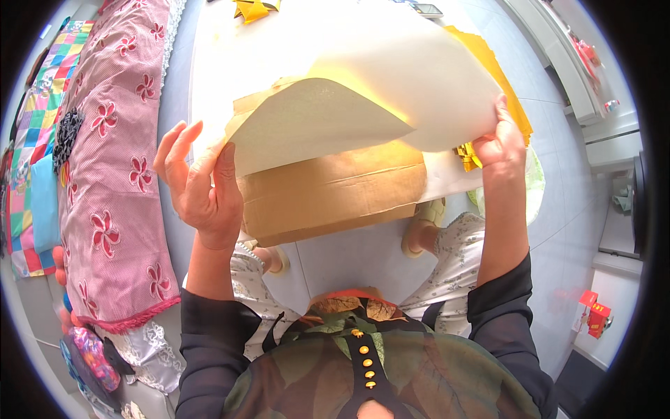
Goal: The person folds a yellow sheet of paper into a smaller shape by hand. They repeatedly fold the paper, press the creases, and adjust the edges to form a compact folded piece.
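A large, pale sheet of paper [419, 89] is stretched between my two hands, bowed and curled over along its near side. Yellow light glows along the inside of the curl. My left hand [204, 188] pinches its left corner between thumb and index finger, the other fingers spread upward. With thumb and fingers, my right hand [502, 139] grips the sheet's right edge. Under the paper lies a flat brown piece of cardboard [335, 188] that juts past the table's near edge. Glare washes out the sheet's far side, so its outline there cannot be told.
Gold-yellow sheets [487, 63] are stacked at the right of the white table [450, 180], with a folded gold piece [254, 9] at the far left. A small device with a screen [426, 10] lies at the back. A pink flowered cover [125, 183] drapes furniture on the left.
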The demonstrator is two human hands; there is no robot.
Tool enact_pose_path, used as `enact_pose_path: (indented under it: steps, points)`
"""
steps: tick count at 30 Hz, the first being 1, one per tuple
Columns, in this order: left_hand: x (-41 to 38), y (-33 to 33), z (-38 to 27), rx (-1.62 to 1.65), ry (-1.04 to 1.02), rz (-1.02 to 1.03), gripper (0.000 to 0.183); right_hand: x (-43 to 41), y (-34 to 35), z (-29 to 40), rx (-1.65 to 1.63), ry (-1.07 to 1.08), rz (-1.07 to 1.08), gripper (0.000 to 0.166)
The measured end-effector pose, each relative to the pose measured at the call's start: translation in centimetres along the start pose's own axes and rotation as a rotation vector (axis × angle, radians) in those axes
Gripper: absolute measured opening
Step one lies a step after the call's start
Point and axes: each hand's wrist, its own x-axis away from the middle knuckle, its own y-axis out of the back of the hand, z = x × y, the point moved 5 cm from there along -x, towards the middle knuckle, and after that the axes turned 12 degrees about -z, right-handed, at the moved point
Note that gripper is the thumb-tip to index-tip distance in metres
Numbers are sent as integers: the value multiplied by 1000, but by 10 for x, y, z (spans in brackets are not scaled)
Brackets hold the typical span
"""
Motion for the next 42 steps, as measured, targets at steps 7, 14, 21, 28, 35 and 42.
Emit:
enact_pose_path:
  steps: [7, 14, 21, 28, 35, 42]
  points:
    - [12, -9, 10, 170, 123, 46, 13, -60, 28, 38, -32, 43, -143, 30]
    - [12, -13, 0, 152, 76, 112, 14, -76, 35, 39, -137, 30, -152, 26]
    - [12, -16, -6, 179, 52, 150, 10, -52, 34, 27, -59, -91, -185, 22]
    - [15, -24, -12, 208, 14, 134, 17, -16, 38, -5, 180, -337, 6, 30]
    - [18, -23, -17, 232, -78, 152, 21, 113, -16, -29, 620, 326, 1095, 56]
    - [19, -13, -27, 207, -199, 176, 20, 137, -29, -49, 977, 1226, 1310, 37]
